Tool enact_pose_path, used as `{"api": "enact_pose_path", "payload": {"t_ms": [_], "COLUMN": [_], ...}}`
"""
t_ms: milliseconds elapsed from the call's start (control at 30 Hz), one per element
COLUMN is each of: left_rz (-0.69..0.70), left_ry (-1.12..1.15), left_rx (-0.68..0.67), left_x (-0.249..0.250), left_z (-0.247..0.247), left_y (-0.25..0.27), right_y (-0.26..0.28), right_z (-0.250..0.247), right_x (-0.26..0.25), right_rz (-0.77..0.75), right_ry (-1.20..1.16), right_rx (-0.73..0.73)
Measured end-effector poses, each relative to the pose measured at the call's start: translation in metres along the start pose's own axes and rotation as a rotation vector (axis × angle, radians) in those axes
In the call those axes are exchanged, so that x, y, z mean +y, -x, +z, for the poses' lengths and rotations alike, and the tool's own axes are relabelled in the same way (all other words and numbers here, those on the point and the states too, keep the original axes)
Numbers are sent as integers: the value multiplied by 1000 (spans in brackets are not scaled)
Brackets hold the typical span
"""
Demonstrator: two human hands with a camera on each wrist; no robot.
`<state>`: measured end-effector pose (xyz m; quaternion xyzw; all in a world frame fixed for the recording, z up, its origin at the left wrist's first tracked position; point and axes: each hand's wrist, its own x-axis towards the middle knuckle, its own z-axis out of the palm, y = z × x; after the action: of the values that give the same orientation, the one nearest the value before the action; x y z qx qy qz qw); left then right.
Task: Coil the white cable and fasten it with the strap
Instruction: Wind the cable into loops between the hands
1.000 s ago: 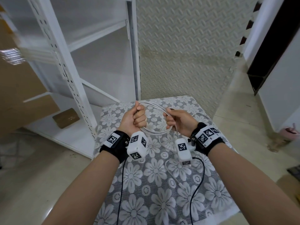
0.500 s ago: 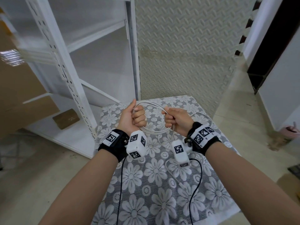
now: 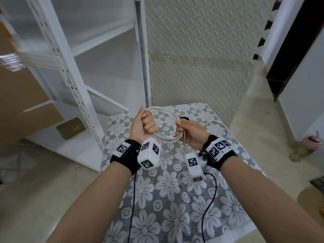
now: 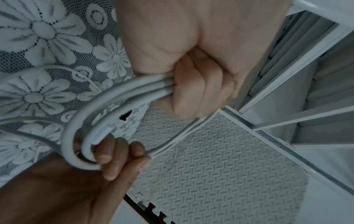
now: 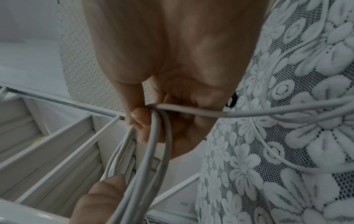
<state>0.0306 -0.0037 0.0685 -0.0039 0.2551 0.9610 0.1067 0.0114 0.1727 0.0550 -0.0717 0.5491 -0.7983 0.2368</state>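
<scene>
Several loops of the white cable (image 3: 164, 135) hang in the air between two hands, above a table (image 3: 175, 216) with a gray flower cloth. One loose end trails on the cloth. A small black strap (image 3: 184, 118) lies on the table just past the right hand. The left hand (image 3: 144, 126) is a tight fist around the loops. The right hand (image 3: 190, 133) curls its fingers around the other side. A white shelf (image 3: 73, 71) and a bumpy wall (image 3: 201, 50) stand behind.

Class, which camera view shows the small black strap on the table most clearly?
The head view. There the black strap lies on the floral tablecloth just beyond the right hand, seen whole as a dark loop. The right wrist view shows only an edge beside the hand; the left wrist view shows a small dark bit behind the white cable.
</scene>
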Motion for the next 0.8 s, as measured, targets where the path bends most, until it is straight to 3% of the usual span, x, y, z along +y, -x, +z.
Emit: {"api": "enact_pose_path", "payload": {"t_ms": [500, 800], "left_rz": [93, 7], "left_ry": [8, 30], "left_rx": [1, -65], "left_x": [-15, -29], "left_z": [10, -1], "left_y": [-1, 2], "right_y": [-1, -9], "right_z": [22, 16], "right_x": [6, 9], "right_rz": [-107, -160], "right_ry": [-589, -518], "right_rx": [88, 75]}}
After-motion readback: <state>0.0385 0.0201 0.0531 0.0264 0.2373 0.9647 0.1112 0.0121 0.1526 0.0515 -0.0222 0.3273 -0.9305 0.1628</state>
